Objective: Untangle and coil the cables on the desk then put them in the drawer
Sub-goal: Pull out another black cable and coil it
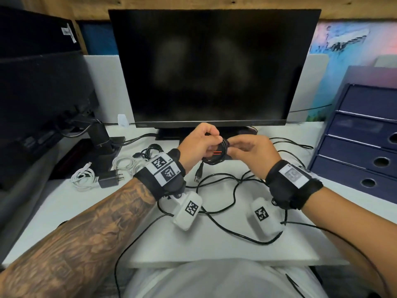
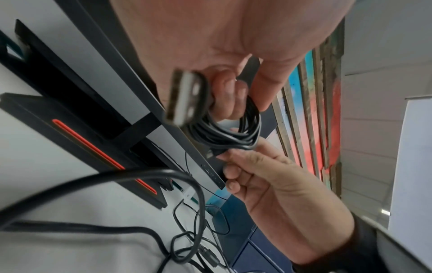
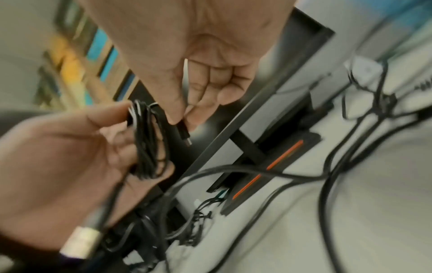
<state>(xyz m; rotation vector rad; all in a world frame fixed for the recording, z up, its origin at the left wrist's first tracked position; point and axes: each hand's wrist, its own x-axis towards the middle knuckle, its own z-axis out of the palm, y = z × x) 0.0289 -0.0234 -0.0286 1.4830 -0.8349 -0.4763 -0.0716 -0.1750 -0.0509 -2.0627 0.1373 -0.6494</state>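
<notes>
1. Both hands are raised together above the white desk (image 1: 225, 244), just in front of the dark monitor (image 1: 210, 67).
2. The left hand (image 1: 198, 143) has its fingers curled round a small black coil of cable (image 1: 217, 154), gripping it; in the left wrist view the loops (image 2: 236, 133) hang below the fingers.
3. A USB plug (image 1: 198, 175) dangles from the coil on a short tail, hanging free above the desk.
4. The right hand (image 1: 250, 153) meets the coil from the other side, thumb and forefinger pinching the small connector end (image 3: 184, 134) of the same cable; its other fingers are curled in.
5. The right wrist view is blurred, so I cannot tell whether that end is being tucked through the loops or only held beside them.
6. Loose black cables (image 1: 225, 203) sprawl tangled on the desk under the wrists.
7. To the left lie a white cable bundle (image 1: 83, 176), a black charger brick (image 1: 109, 179) and a small dark cable heap (image 1: 150, 151).
8. A blue drawer unit (image 1: 361, 147) stands at the right edge of the desk, its drawers closed.
</notes>
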